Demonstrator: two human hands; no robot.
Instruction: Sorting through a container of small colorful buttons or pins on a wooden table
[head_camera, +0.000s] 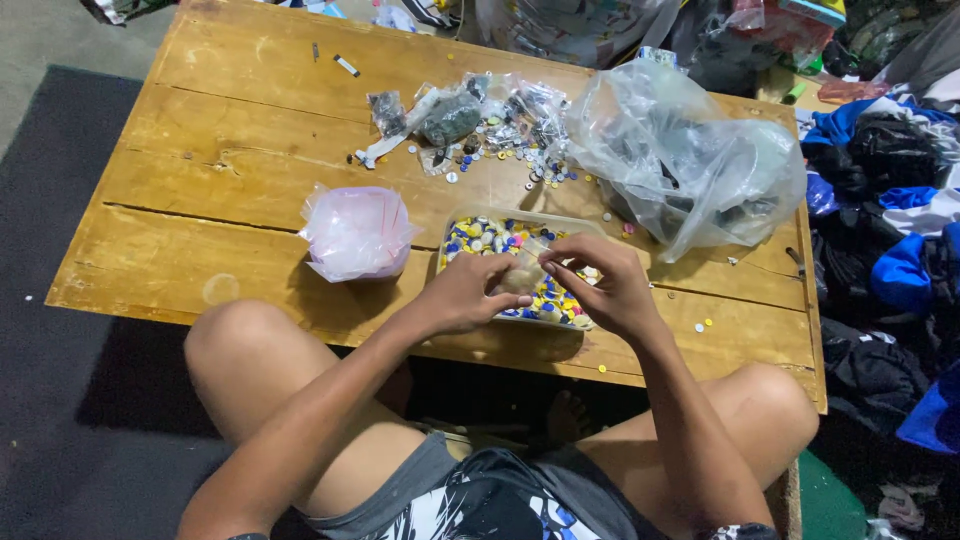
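knees apart, nearest | left hand (470, 295) and right hand (605, 285) both pinching small bag (522, 272) over tray (462, 222) of caps | bag best kept low above tray so spills are caught

The table (250, 200) was bare yellowish wood, rough and scuffed, with open seams between the planks. At its three o'clock side slumped a large bag (690, 160) of thin, glossy, crinkled clear plastic. A pink tub (355, 235) sat wrapped in filmy plastic. The tray (520, 262) was clear plastic, filled with small, smooth, shiny coloured pieces. Both hands pinched a small clear plastic pouch (522, 272).
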